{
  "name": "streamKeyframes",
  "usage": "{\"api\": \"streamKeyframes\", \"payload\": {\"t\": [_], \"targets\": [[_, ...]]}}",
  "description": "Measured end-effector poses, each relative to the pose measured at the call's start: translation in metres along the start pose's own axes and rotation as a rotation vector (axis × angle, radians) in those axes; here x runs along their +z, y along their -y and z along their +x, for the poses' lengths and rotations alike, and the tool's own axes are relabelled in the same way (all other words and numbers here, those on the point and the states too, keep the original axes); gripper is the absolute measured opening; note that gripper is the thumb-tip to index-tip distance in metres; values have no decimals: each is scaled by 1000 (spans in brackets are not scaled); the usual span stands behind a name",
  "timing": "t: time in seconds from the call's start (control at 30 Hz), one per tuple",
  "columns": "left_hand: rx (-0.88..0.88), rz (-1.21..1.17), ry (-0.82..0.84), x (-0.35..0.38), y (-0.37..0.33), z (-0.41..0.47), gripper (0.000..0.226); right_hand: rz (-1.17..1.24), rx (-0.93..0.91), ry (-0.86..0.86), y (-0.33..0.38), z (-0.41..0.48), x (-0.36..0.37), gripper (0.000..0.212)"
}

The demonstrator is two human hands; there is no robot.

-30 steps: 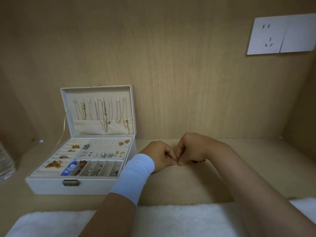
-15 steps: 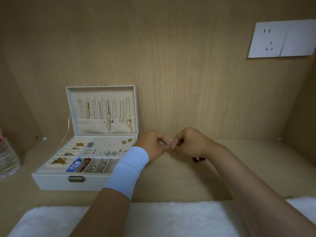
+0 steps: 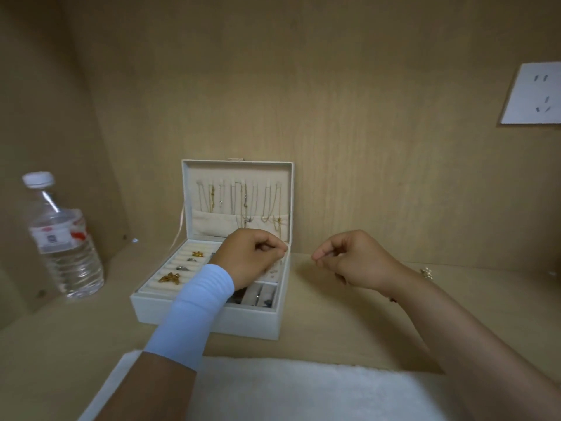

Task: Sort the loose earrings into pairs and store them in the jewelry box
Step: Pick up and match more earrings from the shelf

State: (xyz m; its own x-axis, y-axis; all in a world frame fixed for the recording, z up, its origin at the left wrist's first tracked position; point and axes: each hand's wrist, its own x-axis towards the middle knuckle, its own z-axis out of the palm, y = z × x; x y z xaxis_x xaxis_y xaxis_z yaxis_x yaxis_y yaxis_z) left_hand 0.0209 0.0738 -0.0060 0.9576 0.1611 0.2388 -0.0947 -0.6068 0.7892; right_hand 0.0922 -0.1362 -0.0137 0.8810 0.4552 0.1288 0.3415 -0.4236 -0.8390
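**Hands parted, left one over the box**

Your hands met fingertip to fingertip at mid-frame half a second ago and have since drawn apart. The left hand (image 3: 255, 258) has gone over the open jewelry box (image 3: 206, 319) at centre frame. The right hand (image 3: 352, 261) hangs above the table (image 3: 349, 323) just right of the box.

Each grip is pressed together, thumb against forefinger, with the other fingers curled. I cannot tell whether either pinches an earring, since anything there is too small to show. The left grip sits above the box's right side, over the stud panel, which it mostly hides.

Two loose pieces lie on the table in the right half of the frame. A gold earring (image 3: 427, 272) is just beyond your right wrist, and a dark earring (image 3: 393, 299) peeps out beside that forearm.

Such pieces are likely light, slippery and easily bent. Take each by its ornament with your fingertips, leave the post free for the panel, and lift it rather than drag it.
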Motion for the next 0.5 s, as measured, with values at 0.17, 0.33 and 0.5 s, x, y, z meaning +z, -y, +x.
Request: {"api": "streamKeyframes", "payload": {"t": [0.17,0.33,0.5], "targets": [[9,-94,-26,-26,22,-4,9,2,-135,-24,36,14,29,10],[5,-208,-142,-52,38,-9,13,-14,-195,-46,67,41,66,7],[-36,-279,-216,-66,57,-10,20,-58,-237,-10,80,61,100,15]]}}
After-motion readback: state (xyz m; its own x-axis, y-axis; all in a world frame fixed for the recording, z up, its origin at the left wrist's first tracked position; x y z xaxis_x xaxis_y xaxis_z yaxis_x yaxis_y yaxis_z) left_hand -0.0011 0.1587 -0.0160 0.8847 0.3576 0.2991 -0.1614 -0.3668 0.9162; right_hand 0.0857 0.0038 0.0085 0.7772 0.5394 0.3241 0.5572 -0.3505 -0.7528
